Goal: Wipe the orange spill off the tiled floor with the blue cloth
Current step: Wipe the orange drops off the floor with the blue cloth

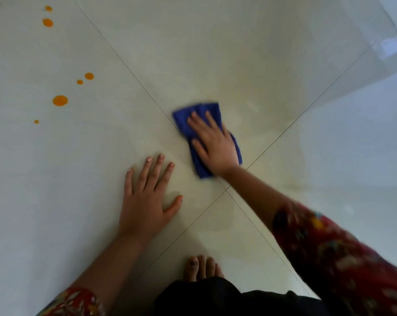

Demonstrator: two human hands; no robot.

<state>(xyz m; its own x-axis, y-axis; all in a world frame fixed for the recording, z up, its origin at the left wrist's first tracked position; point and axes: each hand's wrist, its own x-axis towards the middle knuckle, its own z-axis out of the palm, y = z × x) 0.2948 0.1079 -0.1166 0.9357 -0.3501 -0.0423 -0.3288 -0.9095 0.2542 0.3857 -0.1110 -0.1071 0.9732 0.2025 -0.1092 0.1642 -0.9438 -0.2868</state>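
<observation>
My right hand presses flat on the folded blue cloth, which lies on the pale tiled floor just above where two grout lines cross. The cloth's edges look blurred. My left hand rests flat on the floor with its fingers spread, to the left of the cloth and holding nothing. Several orange drops of the spill dot the tile at the upper left, well away from the cloth. A faint yellowish smear shows on the floor around the cloth.
My bare foot stands on the floor at the bottom middle, above dark clothing. Red patterned sleeves cover both forearms. A bright window reflection shines on the tile at the upper right.
</observation>
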